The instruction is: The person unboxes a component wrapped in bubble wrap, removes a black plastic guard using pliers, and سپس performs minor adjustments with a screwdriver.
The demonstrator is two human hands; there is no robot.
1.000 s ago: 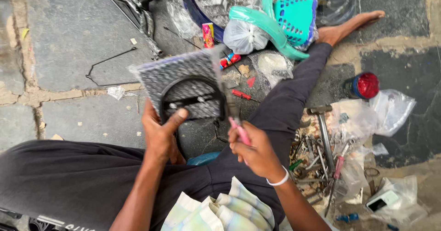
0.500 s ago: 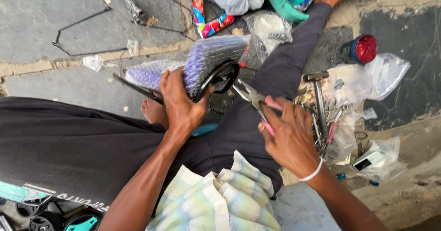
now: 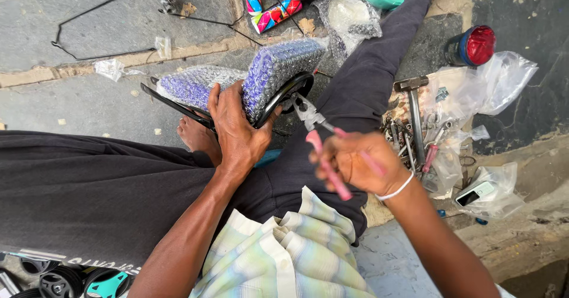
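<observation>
My left hand (image 3: 236,129) grips a black-framed part wrapped in blue bubble wrap (image 3: 269,76), holding it over my lap. My right hand (image 3: 358,163) is shut on pink-handled pliers (image 3: 323,141), whose metal jaws sit at the black rim of the wrapped part. I sit on the ground in dark trousers (image 3: 89,191), one leg stretched out to the upper right, with a bare foot (image 3: 195,137) under the part.
A hammer (image 3: 413,111) and several small tools lie in a pile on clear plastic right of my leg. A red-capped can (image 3: 471,46) stands further right. Bent black wire rods (image 3: 89,22) lie on the paving upper left. Small wheels (image 3: 71,281) sit bottom left.
The wrapped part has tipped further onto its edge in my left hand. My right hand has brought the pliers' jaws up to its black rim.
</observation>
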